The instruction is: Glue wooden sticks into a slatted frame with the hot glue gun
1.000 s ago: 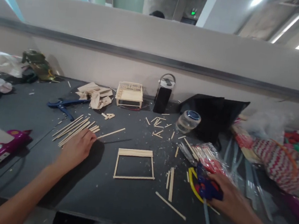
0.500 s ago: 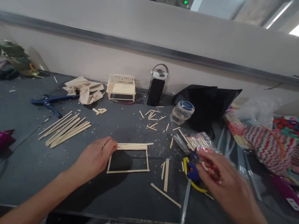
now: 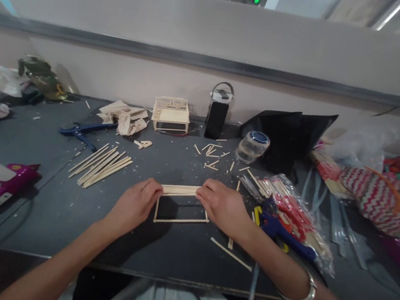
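A rectangular frame of thin wooden sticks [image 3: 180, 221] lies on the dark table, with several sticks [image 3: 180, 190] laid side by side along its far edge. My left hand [image 3: 140, 200] pinches the left ends of those sticks at the far left corner. At their right ends, the fingers of my right hand [image 3: 220, 204] are closed in the same way, hiding the far right corner. A blue glue gun [image 3: 277, 230] with a clear glue stick out of its back lies beside my right forearm.
Loose sticks [image 3: 102, 165] lie left, short offcuts [image 3: 210, 151] further back. Behind them stand a small wooden model [image 3: 171, 115], a phone [image 3: 216, 120] and a clear jar [image 3: 253, 147]. Blue cutters [image 3: 85, 129] and a magenta tool [image 3: 4, 183] are left; packaged sticks [image 3: 297, 211] right.
My right hand has let go of the blue glue gun on the right and moved left to the sticks on the frame. My left hand stays at their left end. The view has shifted slightly.
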The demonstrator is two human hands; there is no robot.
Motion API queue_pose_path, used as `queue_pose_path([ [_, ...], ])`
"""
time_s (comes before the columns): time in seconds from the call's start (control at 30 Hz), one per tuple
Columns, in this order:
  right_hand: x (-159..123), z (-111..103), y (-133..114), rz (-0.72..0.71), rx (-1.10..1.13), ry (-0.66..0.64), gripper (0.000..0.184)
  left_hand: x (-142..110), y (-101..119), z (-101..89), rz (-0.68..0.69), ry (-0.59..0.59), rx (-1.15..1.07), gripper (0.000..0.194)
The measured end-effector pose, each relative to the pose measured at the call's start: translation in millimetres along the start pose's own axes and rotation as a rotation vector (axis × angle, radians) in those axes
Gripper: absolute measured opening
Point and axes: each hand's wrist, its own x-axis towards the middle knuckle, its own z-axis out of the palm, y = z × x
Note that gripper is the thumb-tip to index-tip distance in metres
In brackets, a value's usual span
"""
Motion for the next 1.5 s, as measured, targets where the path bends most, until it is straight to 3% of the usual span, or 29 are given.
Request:
queue_pose_path([
  [0.13,0,9,1,0.058,0.009,-0.007,0.021,-4,-19,2.6,-0.226,0.134,-0.091,0.023],
  [0.2,1,14,0,0.068,0.006,-0.008,0.022,-6,-24,4.6,-0.271,0.138,-0.085,0.022],
  [0.43,4,19,-3,0.061,-0.013,-0.03,0.021,-6,-14,6.9,-0.234,0.05,-0.079,0.02],
  [1.5,9,21,-6,0.048,-0.087,-0.059,0.023,-6,-20,11.1,-0.193,0.004,-0.128,0.021],
])
